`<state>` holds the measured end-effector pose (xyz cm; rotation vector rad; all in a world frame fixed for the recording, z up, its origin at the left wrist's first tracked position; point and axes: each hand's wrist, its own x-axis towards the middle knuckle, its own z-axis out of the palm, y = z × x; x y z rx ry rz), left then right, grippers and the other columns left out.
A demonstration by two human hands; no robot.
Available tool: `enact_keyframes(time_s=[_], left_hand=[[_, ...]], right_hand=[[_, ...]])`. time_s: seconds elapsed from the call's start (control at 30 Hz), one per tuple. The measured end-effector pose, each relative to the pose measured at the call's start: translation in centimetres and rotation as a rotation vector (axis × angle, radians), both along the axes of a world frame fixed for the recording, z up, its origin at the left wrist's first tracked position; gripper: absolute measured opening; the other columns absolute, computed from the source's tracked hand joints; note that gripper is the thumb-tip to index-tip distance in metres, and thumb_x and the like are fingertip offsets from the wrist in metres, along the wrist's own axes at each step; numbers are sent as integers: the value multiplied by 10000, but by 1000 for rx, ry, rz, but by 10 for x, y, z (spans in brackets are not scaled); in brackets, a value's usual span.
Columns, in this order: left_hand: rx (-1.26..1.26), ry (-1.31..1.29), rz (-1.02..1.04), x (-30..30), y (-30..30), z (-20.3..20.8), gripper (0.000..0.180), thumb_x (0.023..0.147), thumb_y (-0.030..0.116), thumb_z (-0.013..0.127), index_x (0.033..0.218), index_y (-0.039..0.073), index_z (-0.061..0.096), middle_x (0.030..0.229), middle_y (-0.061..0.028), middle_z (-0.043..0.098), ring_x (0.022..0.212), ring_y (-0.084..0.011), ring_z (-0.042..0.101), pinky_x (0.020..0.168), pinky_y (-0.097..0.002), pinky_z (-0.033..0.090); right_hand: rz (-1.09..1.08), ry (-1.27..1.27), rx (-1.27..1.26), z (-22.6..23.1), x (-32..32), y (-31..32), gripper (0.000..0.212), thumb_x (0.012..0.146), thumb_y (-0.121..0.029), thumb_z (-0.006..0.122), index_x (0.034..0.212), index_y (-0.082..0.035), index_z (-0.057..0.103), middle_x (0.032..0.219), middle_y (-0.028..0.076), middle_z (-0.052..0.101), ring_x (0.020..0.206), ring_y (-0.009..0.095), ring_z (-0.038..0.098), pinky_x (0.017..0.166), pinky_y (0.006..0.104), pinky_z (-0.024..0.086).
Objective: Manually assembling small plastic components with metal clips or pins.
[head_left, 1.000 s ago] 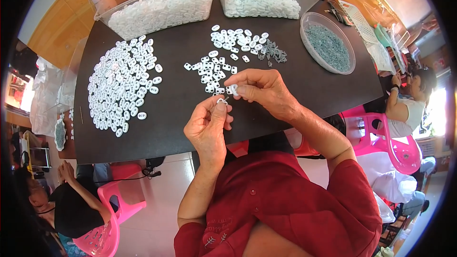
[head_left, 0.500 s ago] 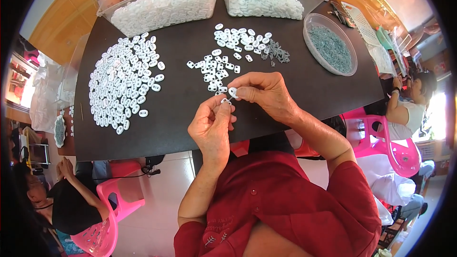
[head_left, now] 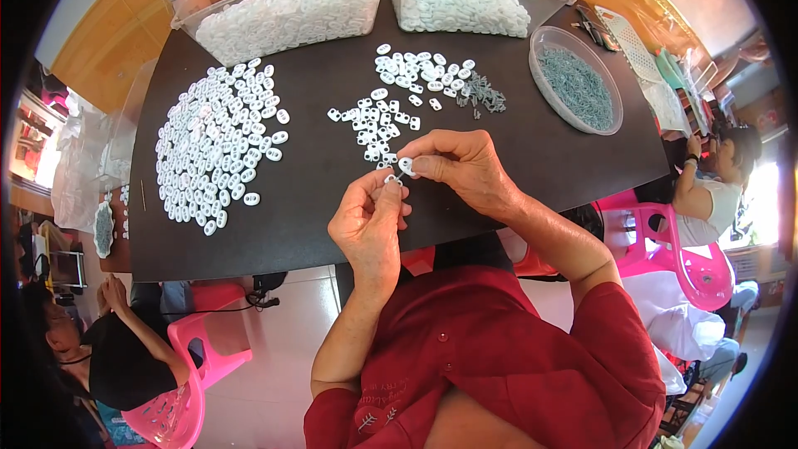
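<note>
My left hand (head_left: 371, 220) pinches a small white plastic piece (head_left: 392, 180) between thumb and fingertips. From the right, my right hand (head_left: 465, 168) grips a white oval piece (head_left: 406, 165) with holes. The two pieces are held close together, with a thin grey pin (head_left: 400, 175) showing between them; my fingers partly hide how they join. Just beyond my hands lies a loose group of small white two-holed pieces (head_left: 372, 127). Farther off are a cluster of white oval pieces (head_left: 424, 66) and a small heap of grey pins (head_left: 482, 93).
A broad spread of white oval pieces (head_left: 208, 141) covers the table's left. Two clear bins (head_left: 291, 25) of white pieces stand along the back. At right sits a round clear tub (head_left: 617, 116) of grey-green pins. People sit on pink chairs (head_left: 195, 366) at both sides.
My right hand has come very slightly lower with the oval piece, closer to the piece in my left hand. Both hands keep their grip.
</note>
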<state>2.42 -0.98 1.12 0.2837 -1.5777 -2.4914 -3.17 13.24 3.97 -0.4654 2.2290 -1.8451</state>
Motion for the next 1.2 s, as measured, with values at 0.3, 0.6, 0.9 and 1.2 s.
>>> enact_keyframes(time_s=[0.3, 0.6, 0.9, 1.2], left_hand=[[14, -7, -37, 0, -2, 2, 121, 868, 30, 592, 969, -33, 612, 747, -58, 631, 575, -57, 547, 472, -168, 417], [-46, -13, -13, 2, 0, 3, 118, 869, 43, 596, 964, -26, 611, 731, -38, 618, 567, -48, 534, 460, -160, 410], [-35, 10, -25, 2, 3, 1, 119, 874, 34, 587, 974, -27, 609, 745, -34, 615, 575, -47, 536, 469, -162, 414], [6, 42, -52, -1, 5, -4, 136, 870, 13, 585, 998, -32, 600, 749, -31, 608, 593, -54, 537, 493, -172, 425]], right_hand=[[24, -106, -125, -4, 0, 1, 145, 854, -24, 586, 964, 24, 668, 767, 16, 616, 695, 52, 508, 608, 194, 418], [-7, 3, -12, -5, 1, -1, 128, 861, -21, 594, 958, 23, 665, 838, 34, 655, 778, 76, 579, 702, 221, 482], [-33, 163, 88, -6, 9, -4, 137, 853, 0, 595, 970, 0, 665, 842, 41, 615, 806, 89, 567, 712, 237, 464], [-15, 331, 146, -7, 10, -4, 177, 850, 36, 564, 991, -9, 660, 850, 56, 591, 791, 126, 555, 687, 256, 455]])
